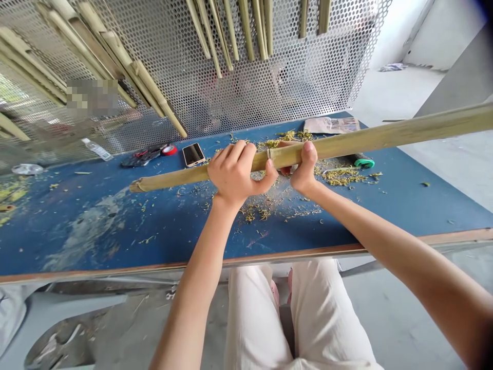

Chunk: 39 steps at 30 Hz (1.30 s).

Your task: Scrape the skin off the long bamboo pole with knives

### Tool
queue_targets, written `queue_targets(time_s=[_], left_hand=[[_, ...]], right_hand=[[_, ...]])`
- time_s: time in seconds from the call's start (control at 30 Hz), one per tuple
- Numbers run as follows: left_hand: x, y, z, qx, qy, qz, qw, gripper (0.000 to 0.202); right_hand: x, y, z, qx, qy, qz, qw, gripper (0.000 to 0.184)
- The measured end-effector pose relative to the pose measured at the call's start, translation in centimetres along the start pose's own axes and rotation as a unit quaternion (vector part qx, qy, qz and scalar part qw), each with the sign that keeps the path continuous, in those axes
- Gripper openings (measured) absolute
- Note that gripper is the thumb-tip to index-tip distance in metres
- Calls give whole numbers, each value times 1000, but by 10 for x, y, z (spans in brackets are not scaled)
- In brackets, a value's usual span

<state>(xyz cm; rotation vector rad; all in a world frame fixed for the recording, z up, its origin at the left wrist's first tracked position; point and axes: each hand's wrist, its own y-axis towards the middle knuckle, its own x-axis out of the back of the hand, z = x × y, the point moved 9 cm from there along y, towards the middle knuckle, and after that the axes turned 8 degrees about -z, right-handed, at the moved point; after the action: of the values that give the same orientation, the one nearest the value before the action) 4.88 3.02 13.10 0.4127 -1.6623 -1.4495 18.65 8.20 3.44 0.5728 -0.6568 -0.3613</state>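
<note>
A long yellow-green bamboo pole (358,140) runs across in front of me, above the blue table, its right end rising out of view. My left hand (234,169) is closed over the pole left of a ringed node, thumb along the near side. Just right of that node, my right hand (304,164) grips the pole with the thumb on top and fingers partly hidden behind it. The pole's left end (137,185) is over the table. Curly bamboo shavings (262,211) lie scattered under both hands.
On the blue table (173,231) are a phone (193,154), a red tape roll (169,149), a plastic bottle (96,149) and a green-ended tool (364,163). Behind stands a perforated metal panel (308,77) with several bamboo pieces (162,97) against it. A crumpled packet (331,125) lies at the back.
</note>
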Motion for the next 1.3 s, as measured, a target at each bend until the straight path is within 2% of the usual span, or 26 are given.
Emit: queue_targets(time_s=[0.13,0.23,0.37,0.47,0.67,0.87,1.0,1.13,1.2,1.3], left_hand=[[2,0,0,1,1,1,1000,41],[5,0,-2,-10,-9,-13,1000,44],[5,-1,-2,-18,-46,-31,998,48],[2,-2,0,-12,-71,-27,997,46],[1,-2,0,-5,-79,-17,997,43],[-1,-3,4,-4,-68,-5,998,41],[-3,-3,4,-1,-66,12,998,45],[-17,-2,1,17,-67,57,996,57],[-27,-3,0,20,-64,78,995,64],[-46,-6,2,22,-55,114,992,64]], right_hand=[[3,1,0,-4,9,-2,1000,73],[10,3,0,-11,83,-37,996,77],[21,6,5,20,252,-101,962,79],[27,6,12,31,320,-121,939,81],[36,5,31,40,353,-118,928,75],[32,3,19,0,364,-133,922,78],[33,4,27,2,381,-114,918,78],[31,16,28,-67,423,-71,901,74],[27,24,17,-124,443,-52,886,68],[35,35,-9,-181,453,-82,869,59]])
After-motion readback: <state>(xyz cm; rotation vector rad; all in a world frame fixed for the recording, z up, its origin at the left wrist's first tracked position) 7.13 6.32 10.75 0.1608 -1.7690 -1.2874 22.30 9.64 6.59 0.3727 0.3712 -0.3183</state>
